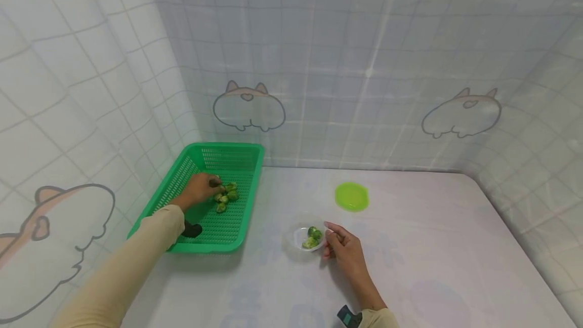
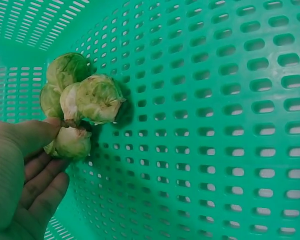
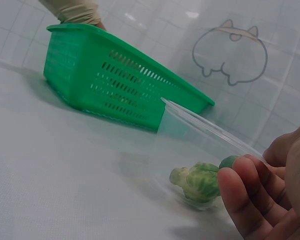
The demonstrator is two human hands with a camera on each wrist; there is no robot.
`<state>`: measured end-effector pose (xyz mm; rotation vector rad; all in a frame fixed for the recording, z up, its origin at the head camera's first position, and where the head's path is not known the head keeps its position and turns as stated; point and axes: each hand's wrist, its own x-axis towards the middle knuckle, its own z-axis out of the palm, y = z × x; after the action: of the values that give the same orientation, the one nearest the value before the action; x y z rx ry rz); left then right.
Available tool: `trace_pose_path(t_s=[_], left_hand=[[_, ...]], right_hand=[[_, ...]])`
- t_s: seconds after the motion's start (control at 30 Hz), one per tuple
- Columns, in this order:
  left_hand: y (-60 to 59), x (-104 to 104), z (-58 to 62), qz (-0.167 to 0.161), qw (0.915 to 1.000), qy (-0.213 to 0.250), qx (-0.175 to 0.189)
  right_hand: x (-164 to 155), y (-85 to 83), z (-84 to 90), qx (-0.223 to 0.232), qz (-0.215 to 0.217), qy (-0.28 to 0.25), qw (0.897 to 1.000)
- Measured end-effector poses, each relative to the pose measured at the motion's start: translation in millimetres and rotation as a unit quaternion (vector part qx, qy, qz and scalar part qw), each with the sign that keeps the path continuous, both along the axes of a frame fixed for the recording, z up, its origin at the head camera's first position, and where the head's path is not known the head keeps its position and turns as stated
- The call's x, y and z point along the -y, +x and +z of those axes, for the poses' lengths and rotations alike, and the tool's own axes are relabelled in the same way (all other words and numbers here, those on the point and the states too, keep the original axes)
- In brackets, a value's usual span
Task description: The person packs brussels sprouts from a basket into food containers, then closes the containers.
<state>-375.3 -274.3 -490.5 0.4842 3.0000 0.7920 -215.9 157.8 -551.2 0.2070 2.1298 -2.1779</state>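
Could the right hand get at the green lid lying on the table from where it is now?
Probably yes. The right hand holds the rim of the clear bowl, and the green lid lies flat beyond it with only bare table between. It would have to let go of the bowl first.

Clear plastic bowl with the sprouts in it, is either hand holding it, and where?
Yes. The right hand grips the clear plastic bowl by its right rim. The left hand touches green Brussels sprouts in the green perforated basket; a firm grip isn't clear.
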Motion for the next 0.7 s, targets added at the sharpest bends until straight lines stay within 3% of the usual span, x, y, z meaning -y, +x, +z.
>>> trace_pose_path(t_s=[0.37,0.7], left_hand=[[3.0,8.8,10.5,0.02,0.9987,0.044,0.017],[10.6,7.4,26.0,0.019,0.9984,0.052,-0.011]], right_hand=[[-0.1,0.2,0.9,-0.02,-0.001,-0.002,1.0],[1.2,3.2,4.6,-0.019,0.001,0.002,1.0]])
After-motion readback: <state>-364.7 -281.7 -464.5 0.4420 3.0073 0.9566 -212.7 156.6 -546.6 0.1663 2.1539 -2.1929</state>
